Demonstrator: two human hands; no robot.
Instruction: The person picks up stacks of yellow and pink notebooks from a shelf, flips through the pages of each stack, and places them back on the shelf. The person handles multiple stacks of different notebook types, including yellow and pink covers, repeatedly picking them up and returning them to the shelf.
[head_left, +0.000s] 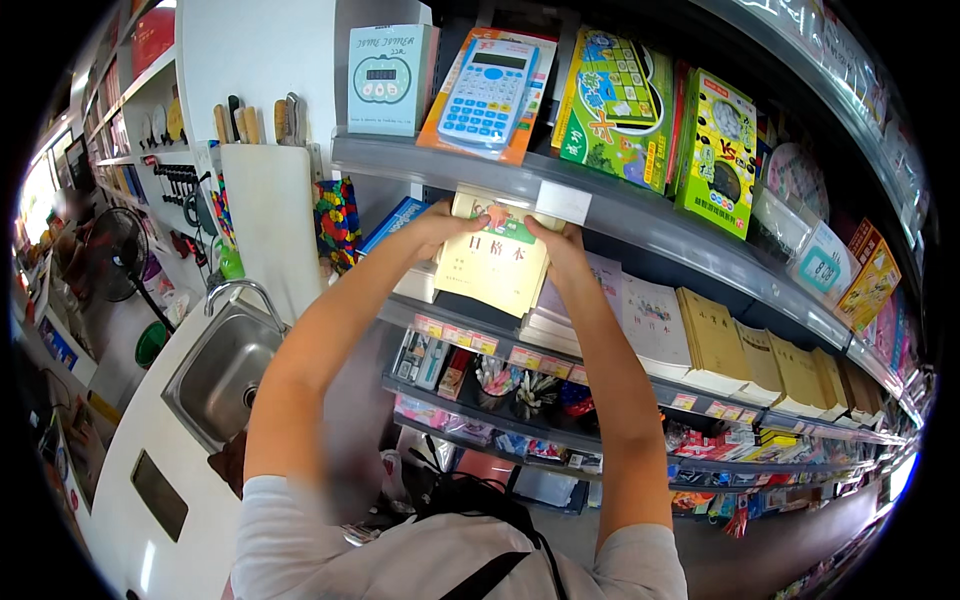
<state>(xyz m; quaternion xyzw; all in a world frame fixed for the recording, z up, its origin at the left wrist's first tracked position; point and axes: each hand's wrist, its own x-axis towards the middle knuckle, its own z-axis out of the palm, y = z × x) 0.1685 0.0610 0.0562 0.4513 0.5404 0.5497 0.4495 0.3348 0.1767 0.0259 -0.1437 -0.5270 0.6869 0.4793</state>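
Both my hands hold a small stack of pale yellow exercise books (491, 266) with a green picture on the cover. My left hand (444, 227) grips the left edge, its thumb on the cover. On the right edge is my right hand (559, 244), thumb also on top. The books are tilted over a shelf, just below the upper shelf's clear lip. To their right lie stacks of purple-grey exercise books (651, 319); a blue-covered book (396, 223) is at their left, partly behind my left hand.
Above stand a boxed timer (388, 82), a blue calculator (487, 94) and board game boxes (619, 109). Brown-covered books (712, 337) fill the shelf to the right. Pens in holders (496, 379) stand below. At left are a steel sink (225, 367) and a white cutting board (268, 217).
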